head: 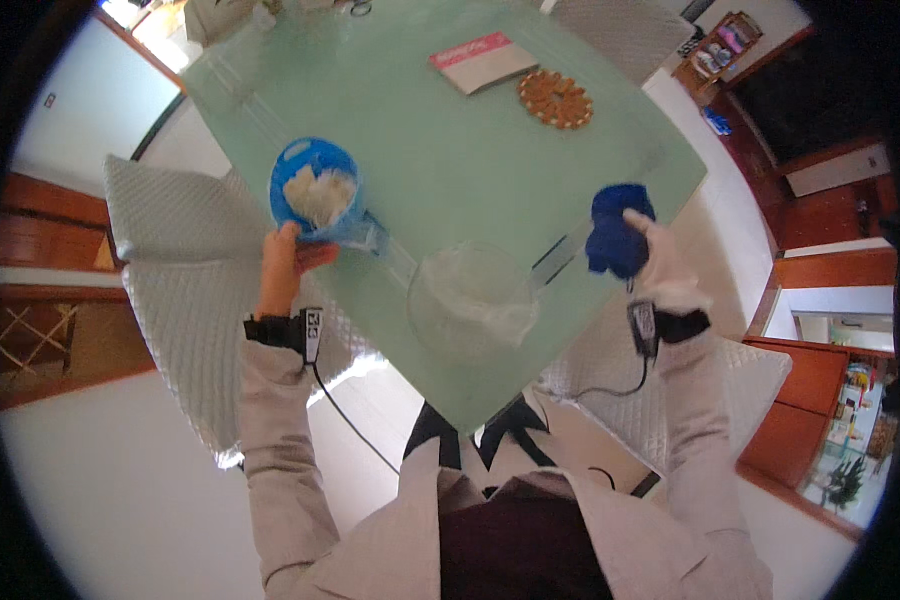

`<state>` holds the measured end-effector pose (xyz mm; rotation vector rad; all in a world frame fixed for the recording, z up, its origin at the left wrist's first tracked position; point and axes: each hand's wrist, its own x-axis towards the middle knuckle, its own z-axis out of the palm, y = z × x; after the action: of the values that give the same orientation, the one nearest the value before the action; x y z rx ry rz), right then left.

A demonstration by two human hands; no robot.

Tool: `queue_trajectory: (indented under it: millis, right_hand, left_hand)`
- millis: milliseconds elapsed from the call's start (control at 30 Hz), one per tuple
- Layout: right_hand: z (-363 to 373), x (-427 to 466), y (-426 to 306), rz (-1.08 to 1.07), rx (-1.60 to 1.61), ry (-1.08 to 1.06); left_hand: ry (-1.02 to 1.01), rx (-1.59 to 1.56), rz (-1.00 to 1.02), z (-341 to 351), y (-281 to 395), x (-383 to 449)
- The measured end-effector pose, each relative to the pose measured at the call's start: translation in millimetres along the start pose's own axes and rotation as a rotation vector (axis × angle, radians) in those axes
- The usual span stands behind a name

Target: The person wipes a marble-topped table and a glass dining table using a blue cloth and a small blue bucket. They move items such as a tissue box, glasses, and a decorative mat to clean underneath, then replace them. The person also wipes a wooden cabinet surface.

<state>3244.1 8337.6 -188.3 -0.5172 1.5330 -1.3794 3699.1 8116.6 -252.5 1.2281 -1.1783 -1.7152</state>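
Note:
My left hand (pixel 289 262) grips the lower side of a blue plastic container (pixel 277 196) over the table's left edge. The container is tipped so that its mouth faces me, and pale, lumpy material (pixel 321 196) shows inside; I cannot tell what it is. My right hand (pixel 664 262) holds a bunched dark blue cloth (pixel 616 232) near the right edge, with a finger laid over it. Between the hands, close to the near corner, is a round see-through disc-like shape (pixel 471 300); whether it is a plate or a lid cannot be told.
The green glass-topped table (pixel 450 172) points a corner at me. Farther back lie a booklet (pixel 484 64) with a red band and a brown wooden-bead trivet (pixel 555 99). Quilted chair covers (pixel 184 300) flank the table. Cables hang from both wrist devices (pixel 311 335).

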Motion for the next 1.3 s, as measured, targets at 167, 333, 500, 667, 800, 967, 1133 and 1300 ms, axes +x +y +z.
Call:
queue_trajectory:
  millis: [167, 333, 500, 667, 800, 967, 1133, 1300]
  right_hand:
    - [12, 107, -19, -0.027, -0.197, -0.07]
    - [57, 185, -15, -0.085, -0.431, -0.22]
    - [94, 247, 23, -0.472, -0.929, -0.209]
    - [128, 219, 74, -1.036, -1.013, -0.213]
    - [168, 127, 82, -1.019, -0.524, -0.934]
    - [200, 178, 24, -0.463, -0.745, -0.78]
    - [249, 332, 47, -1.054, -1.134, -0.493]
    - [235, 271, 90, -1.464, -0.386, -0.831]
  left_hand:
    - [0.241, 0.028, -0.155, 2, 0, -42]
    - [0.181, 0.036, -0.296, 53, -34, -116]
    - [-0.169, -0.098, -0.677, 120, -77, -153]
    - [-0.207, -0.293, -0.442, 138, -97, -148]
    - [-0.192, -0.354, -0.414, 133, -92, -157]
    - [-0.178, -0.336, -0.194, 97, -63, -203]
    - [0.114, -0.138, -0.312, 73, -45, -224]
    - [0.058, -0.148, -0.234, 61, -29, -206]
